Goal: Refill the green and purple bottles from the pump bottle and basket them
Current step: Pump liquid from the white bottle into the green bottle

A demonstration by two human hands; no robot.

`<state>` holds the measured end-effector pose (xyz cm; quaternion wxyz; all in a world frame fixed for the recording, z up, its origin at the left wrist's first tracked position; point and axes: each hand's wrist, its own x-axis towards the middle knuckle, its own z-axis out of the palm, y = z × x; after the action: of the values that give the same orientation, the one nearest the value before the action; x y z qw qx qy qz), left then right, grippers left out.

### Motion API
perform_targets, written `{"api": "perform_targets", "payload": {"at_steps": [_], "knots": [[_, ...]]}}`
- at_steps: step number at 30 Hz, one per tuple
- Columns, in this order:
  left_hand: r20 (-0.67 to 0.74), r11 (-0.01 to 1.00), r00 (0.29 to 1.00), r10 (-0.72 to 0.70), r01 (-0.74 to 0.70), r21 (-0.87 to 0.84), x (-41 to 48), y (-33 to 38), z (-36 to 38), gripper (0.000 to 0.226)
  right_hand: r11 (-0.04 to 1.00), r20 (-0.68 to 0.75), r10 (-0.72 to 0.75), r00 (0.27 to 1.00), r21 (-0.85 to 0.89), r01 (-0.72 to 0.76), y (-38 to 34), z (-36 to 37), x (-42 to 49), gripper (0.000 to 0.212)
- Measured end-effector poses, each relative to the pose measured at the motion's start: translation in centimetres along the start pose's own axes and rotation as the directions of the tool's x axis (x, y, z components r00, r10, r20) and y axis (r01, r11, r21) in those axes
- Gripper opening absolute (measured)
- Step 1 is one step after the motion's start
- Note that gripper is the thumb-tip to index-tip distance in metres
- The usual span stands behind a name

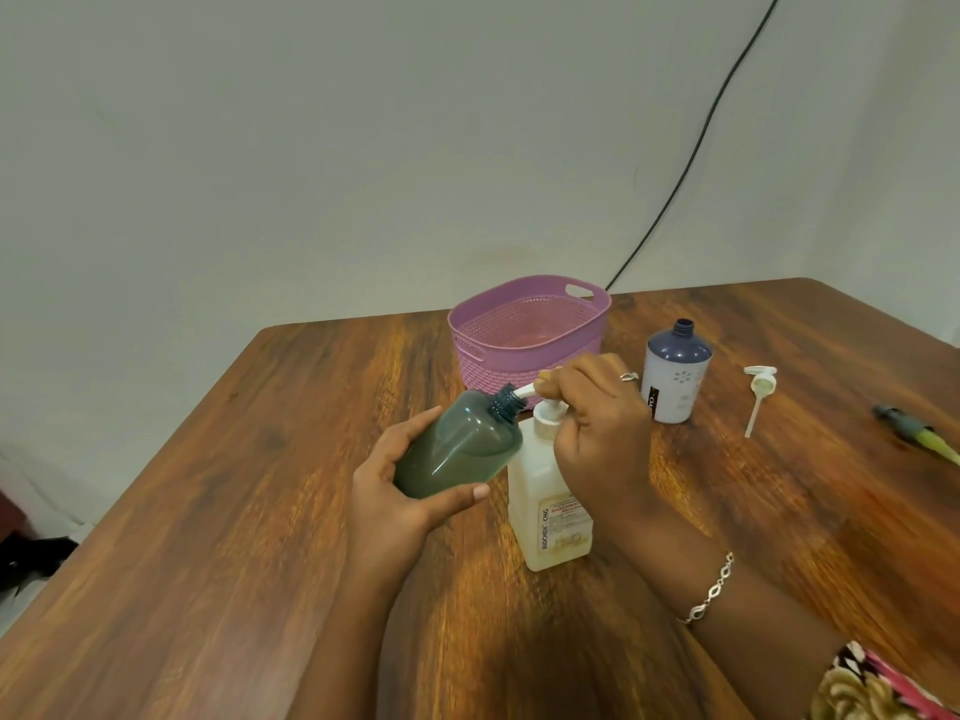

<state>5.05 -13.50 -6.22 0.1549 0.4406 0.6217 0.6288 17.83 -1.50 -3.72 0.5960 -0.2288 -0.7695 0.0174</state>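
Your left hand grips the translucent green bottle, mouth at the cream pump bottle; your right hand curls round its pump head.

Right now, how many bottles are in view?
3. The green bottle lies tilted in the left hand; the pump bottle stands under the right hand; the purple bottle stands uncapped right of the basket. None shows inside the basket.
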Motion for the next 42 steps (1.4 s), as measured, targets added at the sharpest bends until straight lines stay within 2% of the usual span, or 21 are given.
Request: {"api": "perform_targets", "payload": {"at_steps": [5,10,15,21,33,38,42], "knots": [[0.011,1.0,1.0,0.011,-0.011,-0.023,0.1,0.4,-0.2,0.076,0.997,0.018,0.022,1.0,0.068,-0.023,0.4,-0.8,1.2,0.029],[0.001,1.0,1.0,0.007,-0.006,-0.002,0.0,-0.1,0.0,0.077,0.997,0.054,-0.033,0.998,-0.072,0.037,-0.2,0.5,0.2,0.024],[0.006,1.0,1.0,0.007,-0.007,-0.012,0.0,0.0,0.1,0.079,0.998,0.061,-0.043,0.997,-0.033,0.046,-0.1,-0.4,1.0,0.025],[0.013,0.999,1.0,0.019,-0.019,-0.036,0.4,0.6,-0.4,0.085,0.995,0.171,-0.021,0.985,-0.093,0.038,-0.8,-1.0,2.5,0.02],[0.0,0.999,1.0,0.004,-0.004,-0.032,0.0,0.8,0.0,0.078,0.998,0.147,0.037,0.988,-0.046,-0.031,-1.8,-2.0,1.2,0.038],[0.012,0.999,1.0,0.008,-0.008,-0.049,-0.1,0.7,0.2,0.08,0.996,0.164,0.048,0.985,-0.082,-0.035,-1.8,-2.1,1.4,0.036],[-0.024,0.998,1.0,-0.007,0.005,-0.059,-0.1,0.3,0.4,0.078,0.988,0.115,0.076,0.99,-0.145,-0.059,-1.9,-1.4,0.7,0.026]]}}
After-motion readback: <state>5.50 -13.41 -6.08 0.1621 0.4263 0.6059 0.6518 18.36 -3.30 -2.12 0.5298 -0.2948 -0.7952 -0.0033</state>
